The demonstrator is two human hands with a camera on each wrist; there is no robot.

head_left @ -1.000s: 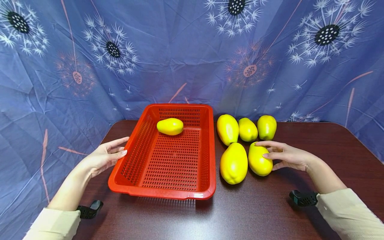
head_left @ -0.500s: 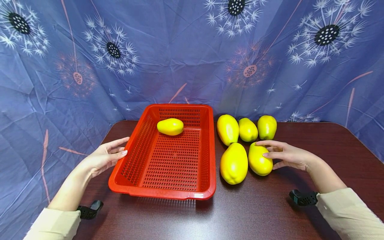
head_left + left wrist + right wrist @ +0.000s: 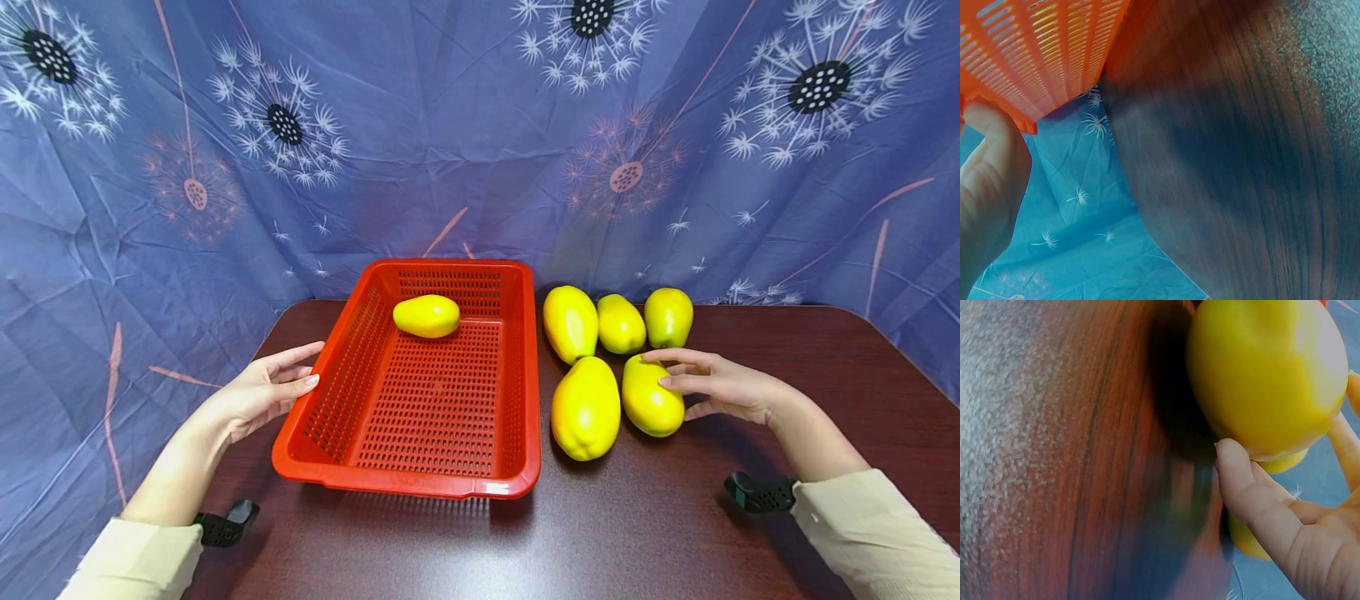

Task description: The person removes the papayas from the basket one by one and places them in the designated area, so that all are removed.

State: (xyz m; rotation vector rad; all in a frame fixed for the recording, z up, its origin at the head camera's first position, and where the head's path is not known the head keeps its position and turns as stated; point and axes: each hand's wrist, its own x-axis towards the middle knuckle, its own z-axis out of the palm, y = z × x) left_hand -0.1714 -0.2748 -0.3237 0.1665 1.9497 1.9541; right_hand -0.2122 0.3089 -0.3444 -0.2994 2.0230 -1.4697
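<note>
A red perforated basket (image 3: 406, 484) stands left of centre in the head view, with one yellow papaya (image 3: 427, 317) lying at its back. My left hand (image 3: 258, 392) touches the basket's left rim, its fingers relaxed; part of it also shows under the rim in the left wrist view. Right of the basket, my right hand (image 3: 723, 390) spans a yellow papaya (image 3: 648, 398), thumb and fingers on its right side and top. In the right wrist view this papaya (image 3: 1266, 375) lies between the digits, a dark shadow beside it on the table.
A large papaya (image 3: 586, 410) sits between the basket and the gripped one. Behind them, near the cloth, are a long yellow papaya (image 3: 571, 323), a smaller one (image 3: 621, 324) and a greenish one (image 3: 668, 317). A blue patterned curtain (image 3: 450, 167) hangs behind the brown table (image 3: 600, 533).
The papaya at my right hand has shifted very slightly, and the right fingers have moved a little with it. The left hand and the basket have stayed in place.
</note>
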